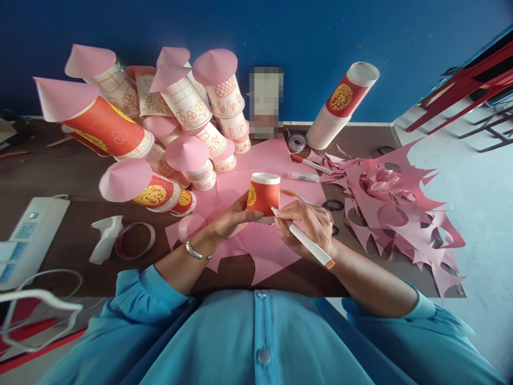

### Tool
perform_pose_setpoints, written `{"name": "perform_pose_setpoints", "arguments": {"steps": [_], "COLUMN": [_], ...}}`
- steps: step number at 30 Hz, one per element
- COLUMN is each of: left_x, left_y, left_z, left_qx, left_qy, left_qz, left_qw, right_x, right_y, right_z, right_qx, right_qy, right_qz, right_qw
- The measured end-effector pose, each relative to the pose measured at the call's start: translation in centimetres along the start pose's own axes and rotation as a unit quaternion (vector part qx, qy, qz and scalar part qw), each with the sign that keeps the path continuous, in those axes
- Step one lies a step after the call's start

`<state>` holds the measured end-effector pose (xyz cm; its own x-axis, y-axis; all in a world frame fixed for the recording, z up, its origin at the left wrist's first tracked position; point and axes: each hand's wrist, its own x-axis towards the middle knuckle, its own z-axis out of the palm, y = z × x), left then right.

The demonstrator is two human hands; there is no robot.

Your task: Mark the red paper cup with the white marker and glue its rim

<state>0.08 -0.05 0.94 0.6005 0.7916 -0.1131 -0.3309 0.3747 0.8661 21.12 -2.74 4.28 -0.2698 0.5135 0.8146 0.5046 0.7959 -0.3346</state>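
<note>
A red paper cup [267, 193] with a yellow pattern and a white rim is held upside-down or upright, I cannot tell which, in front of me. My left hand [234, 216] grips it from the left, thumb across its lower front. In my right hand [306, 222] is a white marker [306, 245] with an orange end, its tip at the cup's lower right side. Pink paper [262, 254] lies beneath both hands. At the back left stand several stacked cups with pink paper cones [215, 65], some red, others white with drawn flowers.
A tall cup stack [328, 128] leans at the back right, beside a tape roll [296, 142]. Cut pink scraps [377, 203] are heaped on the right, near black scissors handles [333, 205]. On the left lie a large tape ring [135, 240] and a power strip [38, 235].
</note>
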Motion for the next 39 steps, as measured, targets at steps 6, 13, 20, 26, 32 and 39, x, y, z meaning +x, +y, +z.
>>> {"name": "perform_pose_setpoints", "arguments": {"steps": [6, 13, 20, 26, 32, 39], "left_x": [-0.15, -0.05, -0.01, -0.04, 0.06, 0.13], "left_y": [0.02, -0.23, -0.55, -0.39, -0.2, -0.19], "left_z": [-0.08, -0.2, -0.47, -0.32, -0.2, -0.22], "left_qx": [0.001, -0.002, -0.005, -0.001, 0.009, 0.009], "left_qy": [0.001, 0.001, 0.014, 0.012, 0.021, 0.013], "left_qz": [-0.001, -0.003, 0.007, 0.018, 0.016, 0.02], "left_qw": [1.0, 1.0, 1.0, 1.0, 1.0, 1.0], "right_x": [0.09, 0.22, 0.29, 0.19, 0.11, 0.08], "right_y": [0.25, 0.35, 0.18, 0.06, -0.14, -0.06], "right_z": [0.0, -0.37, -0.19, -0.12, 0.02, 0.0], "right_qx": [0.009, 0.003, -0.02, -0.022, -0.027, -0.016], "right_qy": [0.01, 0.001, 0.007, 0.005, 0.007, 0.004], "right_qz": [-0.008, 0.002, -0.002, -0.003, 0.004, 0.003], "right_qw": [1.0, 1.0, 1.0, 1.0, 1.0, 1.0]}}
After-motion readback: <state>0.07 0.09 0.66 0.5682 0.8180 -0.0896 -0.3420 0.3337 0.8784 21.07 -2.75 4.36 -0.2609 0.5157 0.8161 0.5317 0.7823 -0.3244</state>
